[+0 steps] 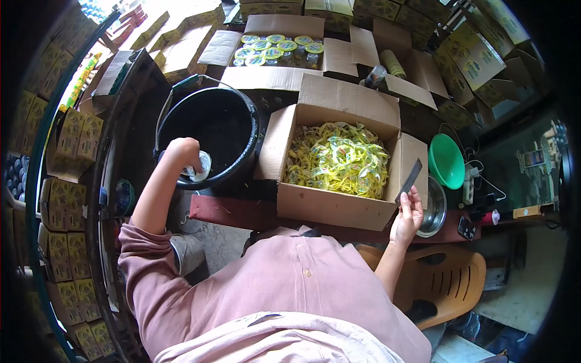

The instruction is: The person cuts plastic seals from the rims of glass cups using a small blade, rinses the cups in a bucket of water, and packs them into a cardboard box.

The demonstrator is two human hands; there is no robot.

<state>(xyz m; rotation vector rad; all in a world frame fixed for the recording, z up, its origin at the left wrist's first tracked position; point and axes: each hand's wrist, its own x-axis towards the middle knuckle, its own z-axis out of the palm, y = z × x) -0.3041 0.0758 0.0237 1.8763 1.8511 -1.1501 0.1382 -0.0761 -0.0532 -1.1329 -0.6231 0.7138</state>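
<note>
Several columns of printed boxes (68, 254) line the far left. Next, a black bucket (212, 124) with a raised handle stands open; the left hand (189, 156) reaches over its near rim, fingers bent at a whitish, partly see-through item (203, 167). Whether this grip is closed on the item cannot be told. Beyond and to the right, an open carton (278, 27) contains cups with printed yellow-green lids (272, 53). At centre, a larger open carton (339, 206), set at the reddish-brown edge of the desk (233, 212), is filled with a tangled heap of yellow-green strips (339, 158). At its right flap, the right hand (408, 218) is clamped, thumb and fingertips together, on the lower end of a dark, flat blade (411, 180), held slanting upward. Farther right lie a metal bowl (437, 212), partly hidden, a green bowl (446, 161) and a white power strip (468, 189). An orange-brown chair (457, 278) stands below them.
</note>
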